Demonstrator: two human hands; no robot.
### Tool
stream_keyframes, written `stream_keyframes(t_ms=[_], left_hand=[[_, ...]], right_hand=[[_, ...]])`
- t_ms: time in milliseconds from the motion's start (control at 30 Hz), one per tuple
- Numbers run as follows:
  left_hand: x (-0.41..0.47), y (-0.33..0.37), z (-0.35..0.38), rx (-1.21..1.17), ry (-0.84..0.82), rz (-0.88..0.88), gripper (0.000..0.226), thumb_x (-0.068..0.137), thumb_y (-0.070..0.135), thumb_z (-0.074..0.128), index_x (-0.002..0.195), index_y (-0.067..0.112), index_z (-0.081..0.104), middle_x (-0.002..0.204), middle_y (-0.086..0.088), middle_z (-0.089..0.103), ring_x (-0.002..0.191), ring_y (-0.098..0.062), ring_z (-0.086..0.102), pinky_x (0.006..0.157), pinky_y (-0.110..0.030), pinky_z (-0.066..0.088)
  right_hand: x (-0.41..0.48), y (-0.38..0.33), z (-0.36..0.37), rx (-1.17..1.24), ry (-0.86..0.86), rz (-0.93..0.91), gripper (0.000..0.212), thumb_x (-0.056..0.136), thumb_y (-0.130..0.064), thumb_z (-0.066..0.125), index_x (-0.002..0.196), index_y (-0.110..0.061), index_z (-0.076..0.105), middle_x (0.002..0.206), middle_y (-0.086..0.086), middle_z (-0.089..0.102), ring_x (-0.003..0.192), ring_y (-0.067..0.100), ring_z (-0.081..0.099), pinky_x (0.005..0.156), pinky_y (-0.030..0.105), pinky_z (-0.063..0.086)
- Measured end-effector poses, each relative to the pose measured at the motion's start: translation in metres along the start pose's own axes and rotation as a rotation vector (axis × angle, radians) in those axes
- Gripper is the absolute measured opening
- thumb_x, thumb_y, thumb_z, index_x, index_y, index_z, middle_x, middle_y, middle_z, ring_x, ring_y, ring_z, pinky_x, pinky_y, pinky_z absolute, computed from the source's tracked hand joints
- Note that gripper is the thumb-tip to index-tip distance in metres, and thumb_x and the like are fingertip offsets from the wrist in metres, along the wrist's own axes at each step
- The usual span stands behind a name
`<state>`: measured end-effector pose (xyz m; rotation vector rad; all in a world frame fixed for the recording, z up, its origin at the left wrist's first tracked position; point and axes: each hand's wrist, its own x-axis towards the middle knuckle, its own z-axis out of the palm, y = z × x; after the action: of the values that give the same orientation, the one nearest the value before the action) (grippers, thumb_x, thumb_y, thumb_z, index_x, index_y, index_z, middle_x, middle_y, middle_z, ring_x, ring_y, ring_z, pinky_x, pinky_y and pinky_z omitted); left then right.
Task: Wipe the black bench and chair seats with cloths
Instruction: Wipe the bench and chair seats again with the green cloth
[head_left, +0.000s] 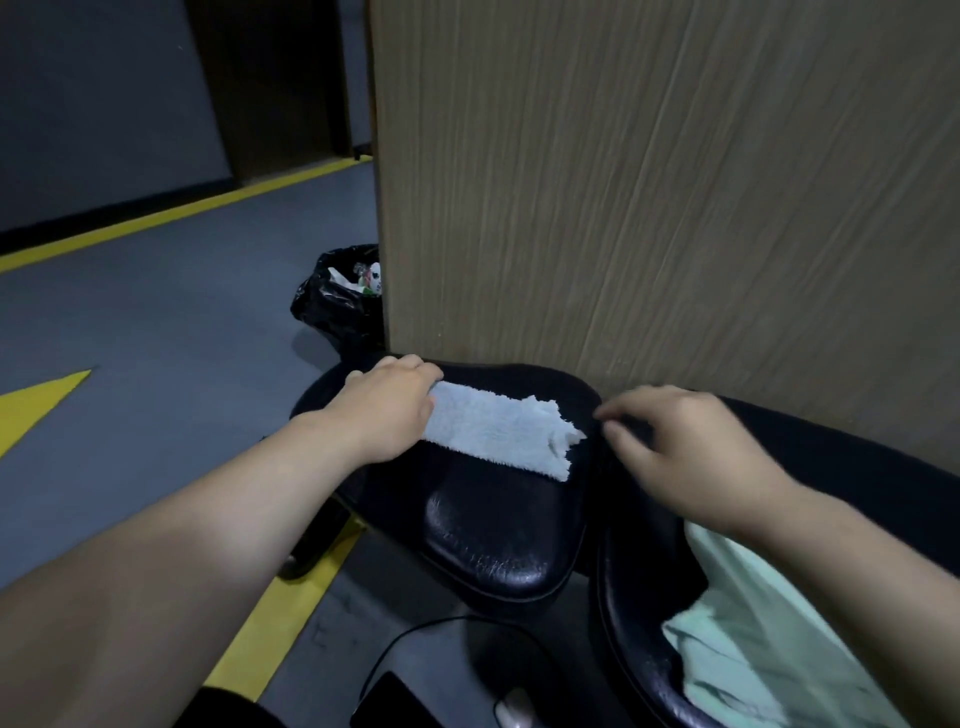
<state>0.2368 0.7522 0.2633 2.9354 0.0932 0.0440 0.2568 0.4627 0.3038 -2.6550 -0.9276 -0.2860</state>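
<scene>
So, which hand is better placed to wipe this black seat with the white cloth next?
Left. The left hand holds one end of the white cloth, which lies on the black seat. The right hand hangs beside the cloth's other end, apparently not touching it, and holds nothing.

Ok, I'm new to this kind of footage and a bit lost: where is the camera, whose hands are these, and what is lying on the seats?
There is no machine: one camera worn on a person's head looks down at their bare hands. The left hand grips one end of a white cloth on a black seat. The right hand, blurred, hovers beside it and seems to hold nothing. A pale green cloth lies on the second black seat.
</scene>
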Motion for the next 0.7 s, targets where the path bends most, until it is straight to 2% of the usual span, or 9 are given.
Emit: stream_keyframes(t_ms=[67,133,200,233,333,433,533,600,700], left_hand=[[0.003,-0.001,-0.001,0.009,0.024,-0.011,0.037,0.104,0.029,0.037,0.140,0.020,0.045,0.133,0.001,0.049,0.126,-0.022,0.041,0.100,-0.045,0.038],[0.006,-0.003,0.000,0.040,0.055,-0.022,0.037,0.102,0.032,0.043,0.135,0.019,0.050,0.124,0.000,0.051,0.120,-0.022,0.044,0.097,-0.045,0.040],[0.008,-0.006,0.000,0.070,0.089,-0.035,0.031,0.098,0.035,0.047,0.121,0.018,0.059,0.109,0.002,0.049,0.111,-0.021,0.045,0.089,-0.041,0.041],[0.009,-0.008,0.000,0.073,0.101,-0.038,0.028,0.096,0.036,0.048,0.114,0.019,0.061,0.104,0.003,0.047,0.107,-0.021,0.044,0.086,-0.039,0.040],[0.011,-0.013,0.000,0.022,0.128,-0.032,0.015,0.093,0.038,0.054,0.094,0.023,0.057,0.098,0.006,0.045,0.101,-0.018,0.043,0.083,-0.038,0.040],[0.012,-0.015,0.001,-0.103,0.160,-0.015,0.015,0.088,0.035,0.063,0.085,0.025,0.053,0.088,0.010,0.049,0.091,-0.017,0.049,0.076,-0.036,0.041],[0.011,-0.010,-0.001,-0.245,0.196,-0.018,0.014,0.083,0.027,0.066,0.079,0.024,0.053,0.073,0.009,0.058,0.071,-0.017,0.055,0.058,-0.030,0.036],[0.010,-0.003,-0.003,-0.314,0.212,-0.008,0.014,0.083,0.021,0.066,0.080,0.022,0.052,0.077,0.004,0.061,0.066,-0.015,0.054,0.054,-0.029,0.035],[0.011,0.012,-0.004,-0.365,0.241,0.018,0.015,0.086,0.020,0.066,0.086,0.021,0.051,0.084,0.003,0.061,0.062,-0.014,0.051,0.051,-0.026,0.036]], right_hand=[[0.029,-0.006,0.019,0.011,-0.074,0.030,0.030,0.094,-0.034,0.058,0.119,-0.021,0.067,0.112,-0.001,0.067,0.108,0.020,0.061,0.092,0.034,0.047],[0.051,-0.011,0.036,0.006,-0.197,0.086,0.050,0.095,-0.046,0.055,0.136,-0.018,0.055,0.128,0.003,0.056,0.122,0.023,0.053,0.100,0.036,0.044],[0.066,-0.013,0.047,-0.007,-0.312,0.163,0.064,0.094,-0.055,0.054,0.145,-0.018,0.044,0.138,0.006,0.044,0.131,0.026,0.041,0.107,0.037,0.039],[0.071,-0.014,0.052,-0.031,-0.338,0.180,0.065,0.093,-0.057,0.054,0.144,-0.020,0.044,0.138,0.006,0.042,0.132,0.027,0.039,0.108,0.037,0.037],[0.078,-0.012,0.059,-0.001,-0.297,0.197,0.041,0.089,-0.055,0.063,0.115,-0.024,0.061,0.120,0.001,0.048,0.117,0.022,0.044,0.097,0.031,0.040],[0.077,-0.009,0.057,0.110,-0.229,0.194,0.023,0.085,-0.043,0.072,0.083,-0.025,0.057,0.095,-0.007,0.055,0.093,0.012,0.051,0.073,0.023,0.040],[0.071,-0.004,0.051,0.177,-0.132,0.169,0.020,0.085,-0.027,0.071,0.078,-0.025,0.052,0.074,-0.009,0.061,0.070,0.009,0.055,0.053,0.013,0.037],[0.064,0.002,0.050,0.275,-0.076,0.192,0.020,0.088,-0.023,0.068,0.079,-0.027,0.050,0.070,-0.008,0.062,0.064,0.007,0.056,0.054,0.013,0.038],[0.053,0.016,0.045,0.483,-0.003,0.262,0.019,0.091,-0.021,0.065,0.084,-0.028,0.049,0.073,-0.008,0.060,0.062,0.010,0.054,0.060,0.023,0.042]])
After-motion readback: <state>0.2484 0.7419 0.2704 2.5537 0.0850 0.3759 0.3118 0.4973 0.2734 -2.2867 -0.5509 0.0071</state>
